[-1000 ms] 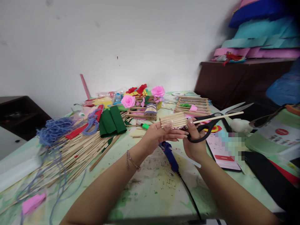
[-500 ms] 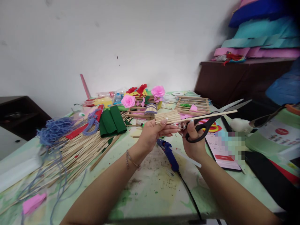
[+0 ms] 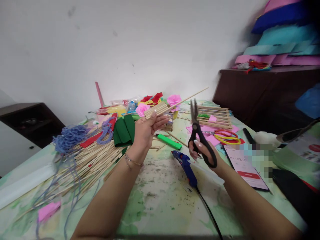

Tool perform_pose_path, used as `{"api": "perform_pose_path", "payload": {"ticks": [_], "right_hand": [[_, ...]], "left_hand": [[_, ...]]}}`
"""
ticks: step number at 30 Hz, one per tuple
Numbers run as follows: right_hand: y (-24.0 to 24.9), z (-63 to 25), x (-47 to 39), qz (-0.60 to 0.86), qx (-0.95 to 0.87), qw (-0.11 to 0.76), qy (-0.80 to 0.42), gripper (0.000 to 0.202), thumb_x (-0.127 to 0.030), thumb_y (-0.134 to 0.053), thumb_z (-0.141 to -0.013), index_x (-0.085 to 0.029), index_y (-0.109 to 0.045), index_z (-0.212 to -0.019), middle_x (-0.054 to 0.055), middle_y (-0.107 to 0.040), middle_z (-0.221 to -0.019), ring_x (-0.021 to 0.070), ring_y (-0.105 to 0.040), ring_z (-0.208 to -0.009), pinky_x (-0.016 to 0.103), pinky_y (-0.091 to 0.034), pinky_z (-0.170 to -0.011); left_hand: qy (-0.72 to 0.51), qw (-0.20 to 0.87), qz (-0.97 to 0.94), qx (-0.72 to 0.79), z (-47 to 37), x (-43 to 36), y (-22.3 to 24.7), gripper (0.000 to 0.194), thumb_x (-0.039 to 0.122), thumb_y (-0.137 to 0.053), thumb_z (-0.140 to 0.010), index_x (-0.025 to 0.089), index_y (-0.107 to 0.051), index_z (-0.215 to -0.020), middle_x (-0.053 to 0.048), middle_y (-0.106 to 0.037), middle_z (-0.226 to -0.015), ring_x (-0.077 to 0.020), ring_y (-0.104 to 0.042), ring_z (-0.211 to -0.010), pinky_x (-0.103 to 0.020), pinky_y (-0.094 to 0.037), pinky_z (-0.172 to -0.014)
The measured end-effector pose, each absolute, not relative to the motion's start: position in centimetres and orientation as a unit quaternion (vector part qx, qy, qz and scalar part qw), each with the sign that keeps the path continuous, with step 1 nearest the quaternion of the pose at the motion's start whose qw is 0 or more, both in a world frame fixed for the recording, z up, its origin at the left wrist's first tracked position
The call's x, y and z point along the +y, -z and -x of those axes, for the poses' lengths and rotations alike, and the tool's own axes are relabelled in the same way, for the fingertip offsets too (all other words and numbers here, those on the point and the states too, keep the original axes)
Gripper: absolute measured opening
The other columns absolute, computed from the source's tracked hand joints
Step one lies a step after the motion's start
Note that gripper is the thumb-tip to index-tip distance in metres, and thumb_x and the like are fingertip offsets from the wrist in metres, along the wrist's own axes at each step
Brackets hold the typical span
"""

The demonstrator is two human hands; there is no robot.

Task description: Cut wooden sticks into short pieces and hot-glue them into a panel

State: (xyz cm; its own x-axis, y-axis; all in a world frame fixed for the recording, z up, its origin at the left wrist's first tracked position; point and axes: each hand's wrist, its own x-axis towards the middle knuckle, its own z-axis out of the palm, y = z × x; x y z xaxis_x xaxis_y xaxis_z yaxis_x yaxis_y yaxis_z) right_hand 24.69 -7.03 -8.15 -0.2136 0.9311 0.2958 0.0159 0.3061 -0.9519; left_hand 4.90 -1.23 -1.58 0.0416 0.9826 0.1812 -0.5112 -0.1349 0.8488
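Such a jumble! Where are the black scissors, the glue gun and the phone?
Black scissors point(image 3: 195, 127): head view, on the pivot.
Glue gun point(image 3: 187, 169): head view, on the blue body.
Phone point(image 3: 244, 166): head view, on the lit screen.

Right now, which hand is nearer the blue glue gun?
Right. Your right hand, with scissors, is just right of the glue gun; your left hand, with sticks, is farther off to its left.

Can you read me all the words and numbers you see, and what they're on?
"01:03", on the phone; the digits after are blurred or covered.
Red bar on its screen: too small to read.
Red oval at far right: too blurred.
Red label at the back: too small.
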Motion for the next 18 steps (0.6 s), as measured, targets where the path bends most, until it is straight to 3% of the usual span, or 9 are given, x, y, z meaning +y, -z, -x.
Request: {"api": "perform_pose_path", "payload": {"ticks": [9,15,18], "right_hand": [[8.8,-24.9,-6.9,0.412,-0.691,0.419,-0.421,0.05,-0.063,-0.057,-0.079,-0.019,-0.044,-0.056,-0.003,-0.04,-0.053,0.0114,-0.036,-0.052,0.027,-0.025,-0.05],[8.7,-25.1,-6.8,0.421,-0.691,0.404,-0.426,0.05,-0.064,-0.056,-0.078,-0.02,-0.042,-0.058,-0.004,-0.037,-0.052,0.0102,-0.034,-0.048,0.026,-0.024,-0.048],[8.8,-25.0,-6.8,0.424,-0.69,0.402,-0.427,0.049,-0.063,-0.06,-0.074,-0.019,-0.045,-0.06,-0.004,-0.037,-0.054,0.0099,-0.034,-0.049,0.026,-0.024,-0.048]], "left_hand": [[-0.625,0.536,-0.498,0.273,-4.4,-1.8,1.1,0.018,0.03,-0.065,-0.082,0.012,-0.066,-0.087,-0.01,-0.075,-0.078,-0.023,-0.072,-0.084,-0.026,-0.058,-0.071],[-0.613,0.543,-0.508,0.267,-5.1,-2.3,1.4,0.018,0.029,-0.066,-0.081,0.012,-0.065,-0.086,-0.009,-0.075,-0.075,-0.0206,-0.073,-0.072,-0.028,-0.059,-0.071],[-0.605,0.532,-0.526,0.274,-5.2,-2.3,1.6,0.026,0.035,-0.068,-0.079,0.011,-0.065,-0.088,-0.01,-0.074,-0.075,-0.022,-0.073,-0.072,-0.03,-0.059,-0.07]]}}
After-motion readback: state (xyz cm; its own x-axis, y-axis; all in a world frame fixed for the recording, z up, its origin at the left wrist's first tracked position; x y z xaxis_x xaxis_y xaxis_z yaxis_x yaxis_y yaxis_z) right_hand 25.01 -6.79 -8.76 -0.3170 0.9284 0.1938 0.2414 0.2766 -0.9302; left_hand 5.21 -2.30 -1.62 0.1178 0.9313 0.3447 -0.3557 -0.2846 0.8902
